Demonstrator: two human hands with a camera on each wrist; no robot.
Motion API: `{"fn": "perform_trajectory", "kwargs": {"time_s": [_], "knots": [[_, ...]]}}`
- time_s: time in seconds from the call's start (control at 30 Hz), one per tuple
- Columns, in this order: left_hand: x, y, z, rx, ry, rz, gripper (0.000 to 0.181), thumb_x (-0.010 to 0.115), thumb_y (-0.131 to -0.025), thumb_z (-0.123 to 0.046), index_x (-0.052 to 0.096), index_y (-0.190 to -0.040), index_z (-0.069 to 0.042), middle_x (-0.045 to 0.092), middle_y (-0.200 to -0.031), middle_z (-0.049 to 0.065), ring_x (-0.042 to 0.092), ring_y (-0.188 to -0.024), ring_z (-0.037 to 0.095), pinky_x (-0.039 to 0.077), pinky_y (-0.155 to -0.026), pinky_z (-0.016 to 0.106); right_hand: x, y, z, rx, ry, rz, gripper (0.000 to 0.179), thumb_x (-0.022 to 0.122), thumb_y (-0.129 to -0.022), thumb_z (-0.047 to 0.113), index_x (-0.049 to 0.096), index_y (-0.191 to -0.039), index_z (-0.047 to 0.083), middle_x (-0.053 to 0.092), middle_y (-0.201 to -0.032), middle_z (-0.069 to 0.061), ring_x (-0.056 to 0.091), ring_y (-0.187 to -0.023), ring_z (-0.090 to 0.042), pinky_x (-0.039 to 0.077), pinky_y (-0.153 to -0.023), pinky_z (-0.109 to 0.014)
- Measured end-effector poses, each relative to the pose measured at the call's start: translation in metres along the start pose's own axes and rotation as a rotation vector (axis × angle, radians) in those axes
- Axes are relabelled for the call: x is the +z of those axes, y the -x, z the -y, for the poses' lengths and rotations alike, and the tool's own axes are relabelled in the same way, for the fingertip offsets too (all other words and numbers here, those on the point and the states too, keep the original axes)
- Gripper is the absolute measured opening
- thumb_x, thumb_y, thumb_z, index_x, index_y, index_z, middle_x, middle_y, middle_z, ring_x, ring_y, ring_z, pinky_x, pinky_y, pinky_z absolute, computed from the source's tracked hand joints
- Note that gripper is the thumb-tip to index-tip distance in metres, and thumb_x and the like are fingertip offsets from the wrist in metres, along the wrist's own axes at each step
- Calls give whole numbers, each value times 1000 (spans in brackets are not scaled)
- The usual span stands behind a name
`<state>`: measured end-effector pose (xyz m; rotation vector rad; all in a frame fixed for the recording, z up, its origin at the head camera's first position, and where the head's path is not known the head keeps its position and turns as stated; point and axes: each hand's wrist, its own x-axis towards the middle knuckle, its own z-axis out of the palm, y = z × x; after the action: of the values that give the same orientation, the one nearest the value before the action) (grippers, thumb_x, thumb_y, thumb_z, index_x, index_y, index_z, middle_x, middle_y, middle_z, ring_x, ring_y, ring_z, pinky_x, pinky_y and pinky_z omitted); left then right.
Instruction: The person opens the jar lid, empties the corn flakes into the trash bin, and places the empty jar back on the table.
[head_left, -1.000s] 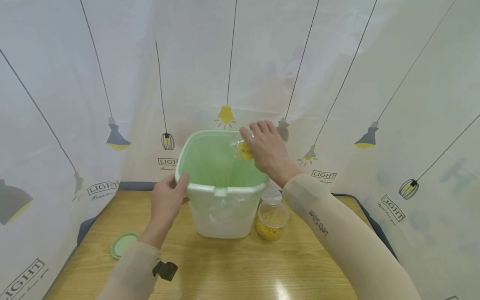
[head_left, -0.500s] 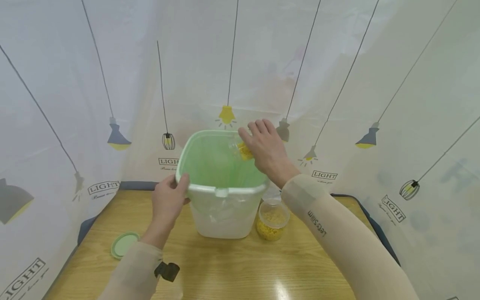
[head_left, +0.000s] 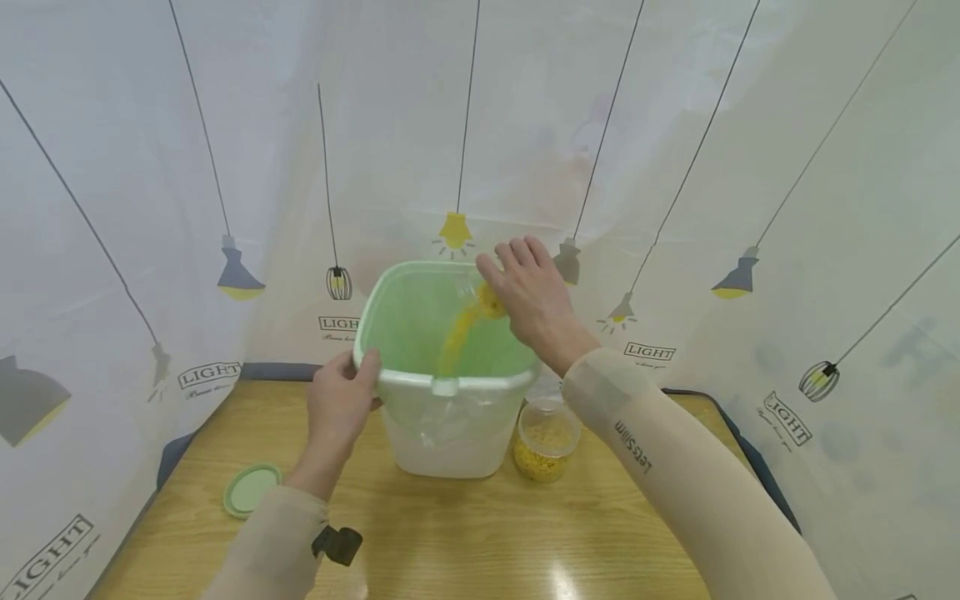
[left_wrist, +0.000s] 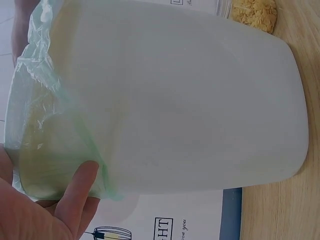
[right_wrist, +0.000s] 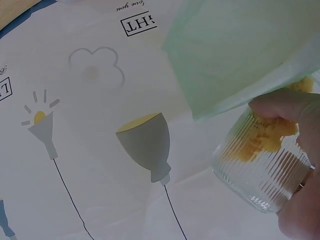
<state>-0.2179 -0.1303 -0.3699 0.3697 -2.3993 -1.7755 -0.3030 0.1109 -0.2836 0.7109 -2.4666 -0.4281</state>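
A white trash bin [head_left: 446, 446] lined with a thin green bag [head_left: 401, 325] stands upright on the table. My left hand [head_left: 337, 404] grips its left rim; in the left wrist view the fingers [left_wrist: 82, 185] press on the bag's folded edge outside. My right hand [head_left: 532, 296] holds a clear ribbed jar [right_wrist: 240, 162], tipped over the bin's right rim. Yellow flakes [head_left: 455, 337] fall from the jar's mouth into the bin. The bottom of the bin is hidden from the head view.
Right of the bin stands a round clear tub [head_left: 546, 442] of yellow flakes, with a clear lid partly visible behind it. A green round lid [head_left: 252, 490] lies at the left on the wooden table [head_left: 450, 550]. Lamp-patterned sheeting [head_left: 375, 150] encloses the table's back and sides.
A stream of yellow flakes now drops from the jar into the bin; half a second ago they were still inside the jar. Both hands have stayed nearly in place.
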Motion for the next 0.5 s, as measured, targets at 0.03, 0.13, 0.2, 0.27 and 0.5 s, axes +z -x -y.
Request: {"fn": "perform_trajectory", "kwargs": {"time_s": [0.03, 0.13, 0.2, 0.27, 0.5], "knots": [[0, 0, 0, 0, 1, 2, 54, 50, -95, -46, 55, -135, -10, 60, -132, 15, 64, -114, 33, 61, -77, 29, 0, 0, 0, -1, 1, 0, 50, 59, -79, -7, 46, -123, 13, 53, -114, -9, 43, -107, -29, 33, -107, -42], [0, 0, 0, -1, 2, 5, 54, 50, -95, -45, 55, -136, -10, 60, -132, 15, 64, -113, 33, 61, -77, 29, 0, 0, 1, 0, 3, 4, 51, 59, -79, -8, 46, -123, 13, 53, -114, -9, 44, -108, -29, 33, -108, -42], [0, 1, -1, 0, 4, 3, 54, 50, -95, -45, 55, -135, -10, 61, -132, 16, 64, -113, 33, 61, -77, 29, 0, 0, 1, -2, 7, 6, 51, 59, -79, -8, 45, -123, 13, 53, -115, -10, 44, -111, -30, 32, -109, -42], [0, 1, -1, 1, 4, 1, 54, 50, -95, -45, 55, -135, -10, 61, -131, 16, 65, -113, 33, 61, -76, 29, -1, 0, 1, -5, 12, 7, 53, 59, -78, -8, 45, -124, 14, 52, -119, -10, 44, -117, -31, 32, -111, -42], [0, 0, 0, 5, -10, -12, 54, 50, -94, -46, 57, -134, -9, 62, -130, 15, 65, -112, 33, 61, -76, 29, -1, 0, 1, -8, 9, 12, 55, 60, -79, -7, 45, -127, 14, 52, -121, -11, 46, -119, -31, 32, -113, -43]]}}
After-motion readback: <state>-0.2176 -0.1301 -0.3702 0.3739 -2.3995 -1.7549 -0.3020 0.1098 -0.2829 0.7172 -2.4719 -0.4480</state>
